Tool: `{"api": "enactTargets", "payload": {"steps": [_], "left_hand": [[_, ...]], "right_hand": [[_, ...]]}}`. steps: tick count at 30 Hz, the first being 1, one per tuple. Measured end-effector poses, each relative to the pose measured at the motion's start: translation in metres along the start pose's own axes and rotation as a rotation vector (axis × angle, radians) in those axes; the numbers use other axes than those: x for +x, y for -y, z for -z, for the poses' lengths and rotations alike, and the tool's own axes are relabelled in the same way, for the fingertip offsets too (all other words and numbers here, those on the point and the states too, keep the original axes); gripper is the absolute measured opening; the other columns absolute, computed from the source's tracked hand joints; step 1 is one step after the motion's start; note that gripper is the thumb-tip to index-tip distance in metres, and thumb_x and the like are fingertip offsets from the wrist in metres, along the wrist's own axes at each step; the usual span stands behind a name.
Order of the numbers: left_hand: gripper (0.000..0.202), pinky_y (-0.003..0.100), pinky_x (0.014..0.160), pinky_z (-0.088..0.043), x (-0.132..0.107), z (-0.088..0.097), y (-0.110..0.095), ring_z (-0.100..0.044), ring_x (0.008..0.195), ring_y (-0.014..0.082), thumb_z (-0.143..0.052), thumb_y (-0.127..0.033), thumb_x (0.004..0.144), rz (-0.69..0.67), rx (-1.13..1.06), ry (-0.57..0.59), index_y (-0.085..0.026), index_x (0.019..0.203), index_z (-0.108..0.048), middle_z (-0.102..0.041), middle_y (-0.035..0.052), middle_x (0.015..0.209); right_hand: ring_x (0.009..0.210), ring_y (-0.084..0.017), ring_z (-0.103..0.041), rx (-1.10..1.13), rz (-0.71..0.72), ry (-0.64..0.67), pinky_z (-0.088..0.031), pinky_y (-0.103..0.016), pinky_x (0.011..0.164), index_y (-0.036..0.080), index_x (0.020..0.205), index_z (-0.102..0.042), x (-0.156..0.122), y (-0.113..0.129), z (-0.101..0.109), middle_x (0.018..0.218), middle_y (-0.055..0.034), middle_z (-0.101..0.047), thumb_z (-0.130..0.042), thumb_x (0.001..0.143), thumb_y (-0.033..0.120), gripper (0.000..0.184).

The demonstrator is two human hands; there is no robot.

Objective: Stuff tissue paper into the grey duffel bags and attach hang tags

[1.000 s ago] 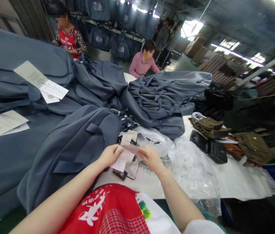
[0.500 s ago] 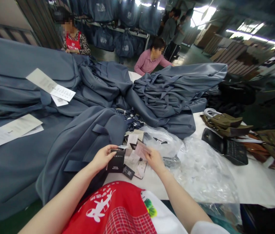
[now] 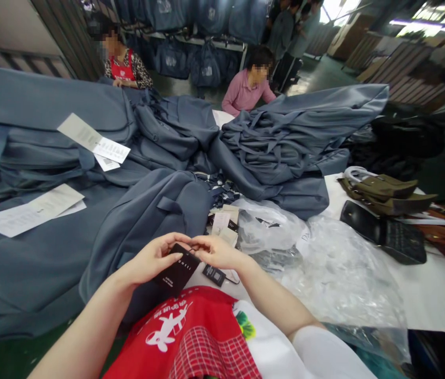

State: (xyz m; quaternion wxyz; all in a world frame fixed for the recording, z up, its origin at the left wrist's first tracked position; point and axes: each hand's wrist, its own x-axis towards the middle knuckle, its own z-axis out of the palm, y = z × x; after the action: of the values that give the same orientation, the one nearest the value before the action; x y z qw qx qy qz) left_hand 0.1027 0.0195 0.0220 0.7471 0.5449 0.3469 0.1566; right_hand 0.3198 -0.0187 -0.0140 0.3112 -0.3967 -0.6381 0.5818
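Note:
My left hand (image 3: 155,258) grips a black hang tag (image 3: 179,272) with pale lettering, thumb across its front. At the tag's top edge, the bent fingertips of my right hand (image 3: 216,251) meet those of my left. A small dark loop shows there, but what my right fingers pinch is hidden. Just below my right hand, a smaller black tag (image 3: 213,275) with a printed square lies on the white table. A blue-grey backpack (image 3: 147,210) leans beside my left hand. Beyond my hands are several paper tags (image 3: 222,223) in a loose heap.
Blue-grey bags (image 3: 277,142) are piled at the back and left, with white printed sheets (image 3: 35,210) on some. Clear plastic bags (image 3: 336,279) cover the table's right part. Farther right lie a black bag (image 3: 384,231) and olive bags (image 3: 384,189). Two people work across the table.
My right hand has moved left to the black tag's top edge, and the pink card it held no longer shows. The black tag is now tilted. The view has shifted slightly.

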Motion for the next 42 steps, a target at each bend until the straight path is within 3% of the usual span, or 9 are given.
{"api": "enactTargets", "payload": {"steps": [6, 12, 19, 23, 27, 30, 35, 39, 42], "left_hand": [[0.040, 0.029, 0.072, -0.054, -0.018, 0.017, -0.002, -0.067, 0.083, 0.0189, -0.072, -0.035, 0.077, 0.028, -0.059, -0.099, -0.018, 0.109, -0.057, -0.068, 0.0079, 0.100], [0.037, 0.025, 0.066, -0.054, -0.023, 0.028, 0.006, -0.067, 0.075, 0.0163, -0.075, -0.029, 0.074, 0.060, -0.184, -0.099, -0.017, 0.105, -0.057, -0.069, 0.0057, 0.095], [0.035, 0.023, 0.066, -0.054, -0.025, 0.031, 0.015, -0.067, 0.074, 0.0154, -0.075, -0.026, 0.074, 0.034, -0.271, -0.082, -0.018, 0.104, -0.058, -0.069, 0.0047, 0.092], [0.043, 0.025, 0.069, -0.054, -0.025, 0.028, 0.017, -0.068, 0.076, 0.0166, -0.079, -0.023, 0.068, 0.057, -0.321, -0.089, -0.018, 0.106, -0.060, -0.070, 0.0060, 0.093], [0.045, 0.035, 0.088, -0.051, -0.021, 0.020, 0.018, -0.065, 0.102, 0.0251, -0.081, -0.024, 0.064, 0.101, -0.230, -0.006, -0.015, 0.105, -0.066, -0.067, 0.0144, 0.117], [0.044, 0.042, 0.097, -0.046, -0.017, 0.013, 0.021, -0.062, 0.108, 0.0297, -0.079, -0.032, 0.067, 0.119, -0.153, 0.056, -0.014, 0.106, -0.070, -0.065, 0.0155, 0.122], [0.031, 0.045, 0.112, -0.031, -0.010, 0.004, 0.025, -0.044, 0.131, 0.0329, -0.073, -0.040, 0.073, -0.040, -0.090, 0.031, -0.015, 0.090, -0.074, -0.047, 0.0132, 0.144], [0.037, 0.049, 0.104, -0.040, -0.011, 0.005, 0.024, -0.057, 0.117, 0.0315, -0.071, -0.034, 0.076, 0.049, -0.222, -0.003, -0.016, 0.109, -0.069, -0.058, 0.0155, 0.132], [0.032, 0.048, 0.104, -0.041, -0.014, 0.009, 0.018, -0.054, 0.121, 0.0331, -0.070, -0.030, 0.076, 0.035, -0.407, 0.018, -0.014, 0.104, -0.069, -0.059, 0.0163, 0.131]], "right_hand": [[0.078, -0.015, -0.065, -0.136, 0.016, 0.009, -0.050, -0.026, 0.074, 0.017, 0.090, -0.074, -0.002, -0.002, 0.009, 0.083, -0.0045, -0.072, -0.064, 0.081, 0.029, 0.018], [0.069, -0.013, -0.065, 0.111, -0.156, 0.073, -0.051, -0.024, 0.067, 0.014, 0.094, -0.072, -0.008, -0.002, 0.015, 0.080, -0.0049, -0.072, -0.064, 0.081, 0.045, 0.034], [0.079, -0.016, -0.068, 0.061, -0.153, 0.096, -0.051, -0.026, 0.076, 0.015, 0.094, -0.070, -0.010, -0.003, 0.017, 0.086, -0.0052, -0.073, -0.068, 0.077, 0.037, 0.028], [0.069, -0.013, -0.063, 0.048, -0.149, -0.007, -0.047, -0.024, 0.067, 0.015, 0.084, -0.065, -0.005, -0.005, 0.013, 0.075, -0.0019, -0.070, -0.067, 0.079, 0.039, 0.025], [0.064, -0.011, -0.057, 0.166, -0.105, -0.262, -0.045, -0.025, 0.066, 0.017, 0.081, -0.055, 0.005, -0.004, 0.006, 0.069, 0.0015, -0.063, -0.059, 0.084, 0.041, 0.024], [0.063, -0.011, -0.056, 0.213, -0.069, -0.379, -0.045, -0.025, 0.067, 0.019, 0.083, -0.052, 0.011, -0.002, 0.002, 0.067, 0.0028, -0.060, -0.058, 0.085, 0.041, 0.023], [0.064, -0.011, -0.056, 0.203, -0.015, -0.403, -0.045, -0.025, 0.066, 0.019, 0.087, -0.053, 0.015, -0.004, -0.004, 0.071, 0.0014, -0.062, -0.055, 0.088, 0.040, 0.021], [0.066, -0.012, -0.055, 0.081, -0.006, -0.432, -0.044, -0.025, 0.066, 0.020, 0.088, -0.054, 0.014, -0.003, -0.003, 0.070, 0.0016, -0.060, -0.054, 0.089, 0.038, 0.019], [0.063, -0.011, -0.053, 0.115, 0.008, -0.378, -0.043, -0.025, 0.063, 0.020, 0.086, -0.055, 0.012, 0.002, 0.003, 0.067, 0.0023, -0.058, -0.057, 0.087, 0.040, 0.021]]}}
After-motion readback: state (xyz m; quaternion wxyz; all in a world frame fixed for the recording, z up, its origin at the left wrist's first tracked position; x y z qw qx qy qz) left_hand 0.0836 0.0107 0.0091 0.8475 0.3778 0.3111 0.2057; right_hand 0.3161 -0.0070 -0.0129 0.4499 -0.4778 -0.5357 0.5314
